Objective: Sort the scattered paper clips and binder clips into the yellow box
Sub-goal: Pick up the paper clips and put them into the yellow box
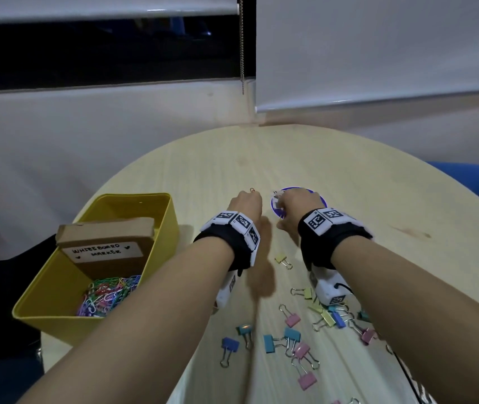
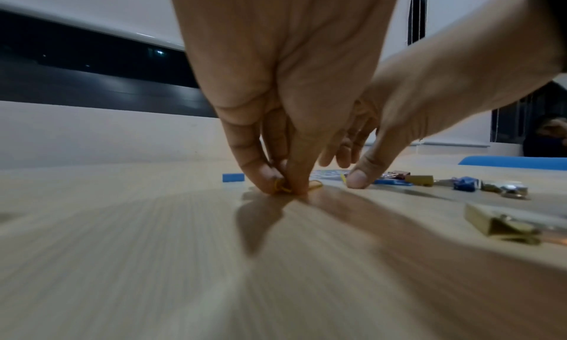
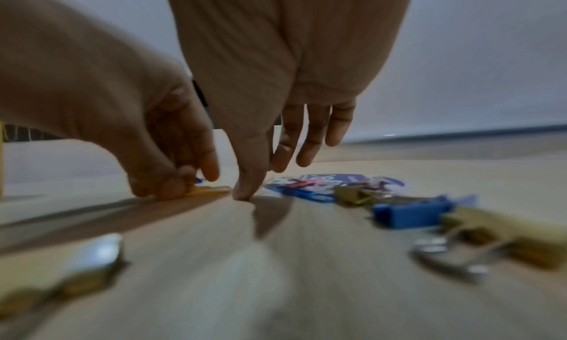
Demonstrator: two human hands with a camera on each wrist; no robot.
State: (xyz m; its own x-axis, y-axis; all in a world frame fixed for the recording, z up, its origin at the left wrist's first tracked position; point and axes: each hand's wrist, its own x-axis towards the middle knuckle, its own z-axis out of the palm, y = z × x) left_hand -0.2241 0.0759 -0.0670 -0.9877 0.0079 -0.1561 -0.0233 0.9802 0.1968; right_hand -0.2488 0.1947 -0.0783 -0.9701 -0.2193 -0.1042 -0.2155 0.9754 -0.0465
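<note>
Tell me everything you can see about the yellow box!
The yellow box is a long open tub with smooth, slightly shiny walls, maybe plastic or metal. It stands upright on the round table's left edge, left of both hands, which do not touch it. Inside, a brown cardboard box with a handwritten label reading WHITEBOARD MARKER leans at the far end, and a heap of coloured paper clips lies at the near end. No binder clips show inside.

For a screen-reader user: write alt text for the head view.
Left hand pinches an orange wire paper clip on the pale round wooden table; right hand rests on a round blue card. Pastel metal binder clips lie nearer; yellow plastic box at left.
</note>
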